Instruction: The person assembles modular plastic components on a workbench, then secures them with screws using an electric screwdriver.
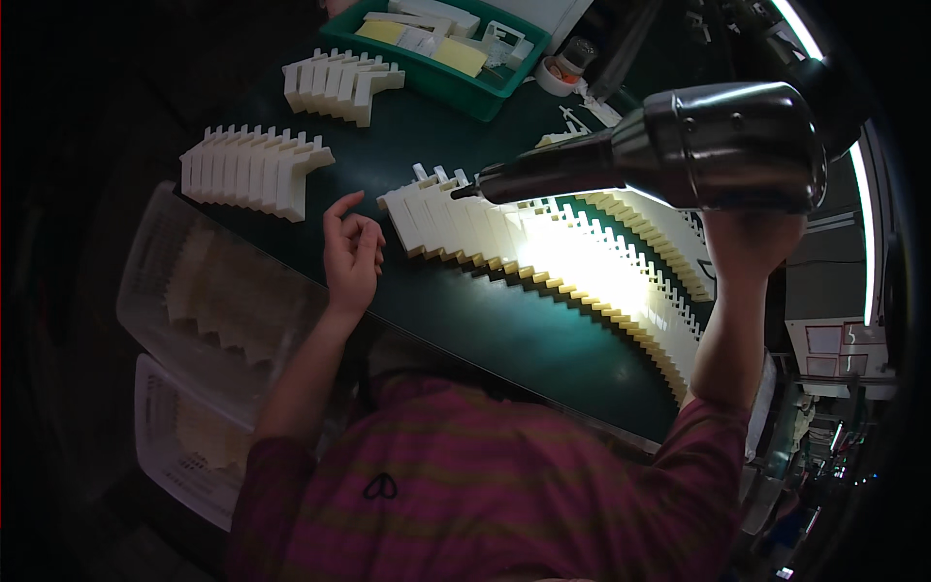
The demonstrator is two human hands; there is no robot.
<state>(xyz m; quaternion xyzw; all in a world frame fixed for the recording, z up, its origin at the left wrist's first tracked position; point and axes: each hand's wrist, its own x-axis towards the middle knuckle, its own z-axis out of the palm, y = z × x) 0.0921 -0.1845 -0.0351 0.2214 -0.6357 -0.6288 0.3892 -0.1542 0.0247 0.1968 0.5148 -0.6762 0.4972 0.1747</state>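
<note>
My right hand (pixel 752 241) grips a dark, shiny power screwdriver (pixel 722 145) from below. Its tapered nose points left, and the thin tip is over the left end of a long curved row of white plastic parts (pixel 485 228). Bright light falls on the middle of that row. My left hand (pixel 351 254) is just left of the row's end, fingers loosely bent and apart, with nothing visible in it. Most of my right fingers are hidden behind the tool. A second curved row (pixel 650 228) of like parts lies behind the first.
Two short stacks of white parts, one nearer (pixel 247 170) and one farther (pixel 335 85), stand on the dark green table (pixel 504 325). At the back is a green bin (pixel 465 92) beside a tape roll (pixel 557 78). Clear plastic tubs (pixel 145 281) with parts sit off the table's left edge.
</note>
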